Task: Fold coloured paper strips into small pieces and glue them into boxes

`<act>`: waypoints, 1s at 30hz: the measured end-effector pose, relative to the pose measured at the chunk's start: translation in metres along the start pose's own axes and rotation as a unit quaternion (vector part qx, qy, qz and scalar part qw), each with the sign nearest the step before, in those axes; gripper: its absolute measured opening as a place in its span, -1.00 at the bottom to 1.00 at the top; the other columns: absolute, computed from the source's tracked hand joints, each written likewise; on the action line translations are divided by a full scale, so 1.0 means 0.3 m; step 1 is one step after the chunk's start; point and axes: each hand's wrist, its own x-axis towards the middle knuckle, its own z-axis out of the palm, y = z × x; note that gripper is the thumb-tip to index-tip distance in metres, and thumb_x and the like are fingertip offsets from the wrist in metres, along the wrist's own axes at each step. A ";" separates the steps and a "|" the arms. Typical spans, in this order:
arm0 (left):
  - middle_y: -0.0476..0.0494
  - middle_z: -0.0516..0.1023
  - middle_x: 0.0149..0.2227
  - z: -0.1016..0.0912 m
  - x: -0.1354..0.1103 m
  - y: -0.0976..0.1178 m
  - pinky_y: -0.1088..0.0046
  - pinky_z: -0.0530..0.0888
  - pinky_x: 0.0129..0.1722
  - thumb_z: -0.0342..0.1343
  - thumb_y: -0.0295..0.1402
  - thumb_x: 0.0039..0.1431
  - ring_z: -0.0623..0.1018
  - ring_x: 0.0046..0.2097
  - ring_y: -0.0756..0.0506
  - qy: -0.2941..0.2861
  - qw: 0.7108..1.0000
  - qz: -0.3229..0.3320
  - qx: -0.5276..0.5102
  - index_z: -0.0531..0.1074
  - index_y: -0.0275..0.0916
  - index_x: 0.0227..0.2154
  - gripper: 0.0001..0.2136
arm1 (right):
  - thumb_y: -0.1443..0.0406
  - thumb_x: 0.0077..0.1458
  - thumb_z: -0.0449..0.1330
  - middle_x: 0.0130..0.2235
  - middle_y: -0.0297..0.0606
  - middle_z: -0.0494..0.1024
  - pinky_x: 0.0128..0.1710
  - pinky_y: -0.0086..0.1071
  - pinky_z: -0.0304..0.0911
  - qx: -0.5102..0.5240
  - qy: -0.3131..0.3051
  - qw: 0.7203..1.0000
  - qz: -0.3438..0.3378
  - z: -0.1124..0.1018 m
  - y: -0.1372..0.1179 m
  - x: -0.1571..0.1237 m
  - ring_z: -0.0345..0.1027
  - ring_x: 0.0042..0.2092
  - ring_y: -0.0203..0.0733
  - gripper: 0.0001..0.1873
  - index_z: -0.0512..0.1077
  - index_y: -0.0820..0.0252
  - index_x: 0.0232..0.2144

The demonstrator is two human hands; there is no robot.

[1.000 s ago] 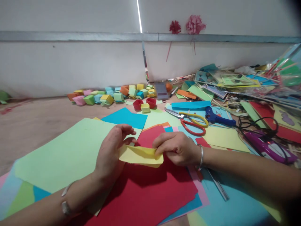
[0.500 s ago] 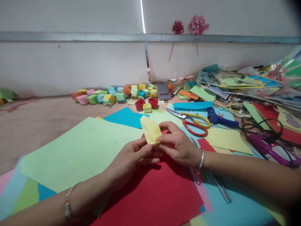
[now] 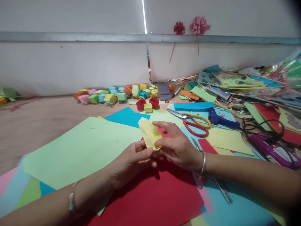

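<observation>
A folded yellow paper strip [image 3: 149,133] stands tilted between my two hands, above a red sheet [image 3: 155,194]. My left hand [image 3: 131,161] pinches its lower end with thumb and fingers closed. My right hand [image 3: 177,146] grips the same piece from the right, fingers curled round it. Both wrists wear a silver bangle. A large pale green sheet [image 3: 80,150] lies to the left under my left forearm.
Red and yellow scissors [image 3: 194,123] and a blue glue gun [image 3: 219,119] lie to the right. A row of small folded paper boxes [image 3: 113,95] lines the back. A pile of craft sheets and sticks [image 3: 242,84] fills the right side. A purple tool [image 3: 272,149] with black cable.
The yellow strip lay flat and stretched between my hands a second ago; it has since been turned upright and my hands have come close together.
</observation>
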 end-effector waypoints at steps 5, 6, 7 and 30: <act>-0.14 0.63 -0.29 0.010 0.004 -0.002 0.51 0.43 -0.29 0.40 -0.27 -0.04 0.54 -0.30 -0.04 0.032 0.999 0.021 0.013 0.60 -0.26 -0.26 -0.73 | 0.28 0.16 0.23 0.16 -0.07 0.34 0.10 -0.04 0.26 0.001 0.035 0.999 0.013 -0.021 -0.012 0.004 0.21 0.18 0.01 -0.93 0.49 0.15 -0.37; -0.15 0.63 -0.27 0.010 0.004 -0.002 0.50 0.43 -0.26 0.40 -0.28 -0.04 0.55 -0.28 -0.05 0.036 0.999 0.020 0.015 0.59 -0.26 -0.25 -0.72 | 0.28 0.16 0.23 0.16 -0.09 0.35 0.10 -0.04 0.26 -0.005 0.045 0.999 0.004 -0.023 -0.012 0.005 0.22 0.17 0.01 -0.91 0.50 0.14 -0.39; -0.16 0.64 -0.24 0.009 0.004 -0.003 0.48 0.44 -0.23 0.39 -0.28 -0.03 0.55 -0.26 -0.06 0.038 0.999 0.018 0.017 0.59 -0.26 -0.24 -0.72 | 0.29 0.17 0.23 0.15 -0.10 0.36 0.10 -0.05 0.26 -0.010 0.053 0.999 -0.005 -0.023 -0.012 0.004 0.23 0.16 0.00 -0.91 0.51 0.14 -0.39; -0.23 0.60 -0.07 0.008 0.003 -0.018 0.30 0.43 -0.02 0.33 -0.29 0.07 0.55 -0.09 -0.16 0.041 0.994 0.063 0.085 0.50 -0.25 -0.09 -0.66 | 0.37 0.24 0.14 -0.22 -0.09 0.58 -0.15 -0.27 0.43 0.004 0.043 0.999 -0.027 0.010 0.001 0.004 0.46 -0.14 -0.14 -0.87 0.50 0.25 -0.31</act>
